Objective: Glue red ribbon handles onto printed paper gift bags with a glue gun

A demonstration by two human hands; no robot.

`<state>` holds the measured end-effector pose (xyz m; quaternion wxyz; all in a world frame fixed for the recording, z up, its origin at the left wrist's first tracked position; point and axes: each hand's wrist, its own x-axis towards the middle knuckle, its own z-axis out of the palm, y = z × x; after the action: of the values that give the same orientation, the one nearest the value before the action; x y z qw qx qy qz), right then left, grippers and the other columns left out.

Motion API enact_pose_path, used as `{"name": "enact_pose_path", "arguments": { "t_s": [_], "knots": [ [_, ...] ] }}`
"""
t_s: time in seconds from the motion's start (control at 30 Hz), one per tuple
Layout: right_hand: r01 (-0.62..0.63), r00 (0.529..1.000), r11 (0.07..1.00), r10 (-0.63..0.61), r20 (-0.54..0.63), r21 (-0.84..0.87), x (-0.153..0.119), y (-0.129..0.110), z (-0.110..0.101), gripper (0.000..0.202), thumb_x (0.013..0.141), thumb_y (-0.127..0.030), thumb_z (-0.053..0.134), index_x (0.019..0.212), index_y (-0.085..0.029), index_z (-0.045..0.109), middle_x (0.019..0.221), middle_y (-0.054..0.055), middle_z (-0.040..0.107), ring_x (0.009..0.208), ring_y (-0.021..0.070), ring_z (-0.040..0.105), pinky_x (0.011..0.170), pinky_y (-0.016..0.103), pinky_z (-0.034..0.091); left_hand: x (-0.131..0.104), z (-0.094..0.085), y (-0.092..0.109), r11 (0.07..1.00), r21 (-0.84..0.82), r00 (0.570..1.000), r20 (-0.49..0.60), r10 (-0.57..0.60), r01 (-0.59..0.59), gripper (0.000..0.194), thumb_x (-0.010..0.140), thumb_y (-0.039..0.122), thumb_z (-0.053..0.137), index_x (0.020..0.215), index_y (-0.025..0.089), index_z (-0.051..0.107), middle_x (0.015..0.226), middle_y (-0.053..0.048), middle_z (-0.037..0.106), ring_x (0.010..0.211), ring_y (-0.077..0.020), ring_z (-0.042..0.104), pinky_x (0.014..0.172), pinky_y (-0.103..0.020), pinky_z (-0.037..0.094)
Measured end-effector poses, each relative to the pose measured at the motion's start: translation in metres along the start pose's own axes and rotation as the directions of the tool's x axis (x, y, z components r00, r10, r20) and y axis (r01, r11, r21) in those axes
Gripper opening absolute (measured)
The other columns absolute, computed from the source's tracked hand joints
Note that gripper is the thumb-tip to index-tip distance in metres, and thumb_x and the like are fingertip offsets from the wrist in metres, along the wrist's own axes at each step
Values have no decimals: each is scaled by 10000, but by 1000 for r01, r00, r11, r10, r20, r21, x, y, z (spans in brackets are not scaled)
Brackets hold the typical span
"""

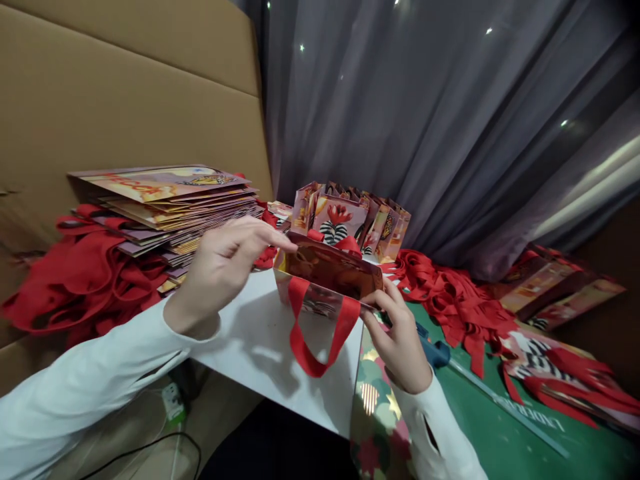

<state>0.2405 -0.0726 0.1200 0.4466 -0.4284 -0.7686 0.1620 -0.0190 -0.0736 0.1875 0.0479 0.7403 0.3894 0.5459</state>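
Glossy picture-printed paper bag with red ribbon handles [333, 270] sits mouth-up, mid-scene, over the smooth white counter [250, 343]; the right hand [400, 333] pinches its right rim, likely steadying it, while the left hand [223, 267], half-spread, gripping nothing visible, hovers by its left rim.

So the left hand [223, 267] was up and pretty loose, fingers stretched out together toward the right hand [397, 337], with the left forearm [100, 377] trailing off down to its left. The right one sat lower, fingers bent and pinching with the thumb, right forearm [435, 433] angled down behind it.
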Motion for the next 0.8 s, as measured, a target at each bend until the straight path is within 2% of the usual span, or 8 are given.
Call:
{"name": "enact_pose_path", "arguments": {
  "t_s": [0.1,0.2,0.3,0.43,0.53,0.63,0.7,0.8],
  "knots": [
    [18,1000,1000,-18,-5,-14,3,0,1,94,881,-226,530,815,-222,597,1178,112,573,1154,269,538,918,380,429,-7,5,-1,926,301,965,197,172,-226,181,929,273,554,1011,249,714,1051,-25,701,1020,-198,607,983,-420,334],
    [29,1000,999,-29,-9,-42,4,-1,4,99,873,-228,526,820,-222,610,1159,114,584,1131,267,552,898,376,444,-19,16,1,847,415,932,280,228,-332,186,923,233,563,1012,289,717,1069,-20,682,1035,-209,593,990,-455,279],
    [24,1000,999,-24,-19,-32,6,-1,7,101,872,-212,521,812,-218,603,1179,117,580,1160,270,537,925,387,438,-32,26,2,788,494,926,267,265,-368,207,925,182,544,996,257,724,1098,-49,673,1083,-237,569,966,-454,305],
    [18,999,1000,-18,-30,13,7,-2,11,105,880,-178,509,807,-212,575,1237,123,556,1203,264,517,969,394,420,-46,37,4,710,591,924,248,293,-383,290,913,150,551,1167,221,670,1116,-79,666,1090,-243,549,924,-414,363],
    [17,999,1000,-17,-30,16,7,-3,13,100,879,-165,512,813,-210,573,1267,126,546,1227,264,507,987,395,414,-51,42,9,738,536,910,290,295,-410,321,913,138,529,1195,234,649,1104,-78,661,1072,-235,544,909,-396,377],
    [27,999,1000,-27,-30,13,6,-4,14,98,879,-158,517,828,-211,583,1283,122,545,1250,262,495,1005,398,404,-57,42,15,795,423,893,313,322,-435,240,924,154,522,1088,249,669,1045,-49,681,1026,-219,558,884,-382,374],
    [26,999,1000,-25,-24,4,6,-4,14,96,882,-164,523,836,-214,592,1288,118,547,1251,259,498,1002,394,407,-60,38,16,827,388,911,238,336,-406,173,926,168,545,1029,245,661,920,-9,699,943,-191,581,869,-377,356],
    [23,1000,1000,-23,-21,-13,6,-4,13,97,880,-167,528,828,-214,596,1285,119,558,1260,264,497,984,390,424,-57,27,11,847,418,943,87,322,-328,167,950,204,526,1046,255,653,749,42,690,803,-158,595,899,-403,318]
  ]
}}
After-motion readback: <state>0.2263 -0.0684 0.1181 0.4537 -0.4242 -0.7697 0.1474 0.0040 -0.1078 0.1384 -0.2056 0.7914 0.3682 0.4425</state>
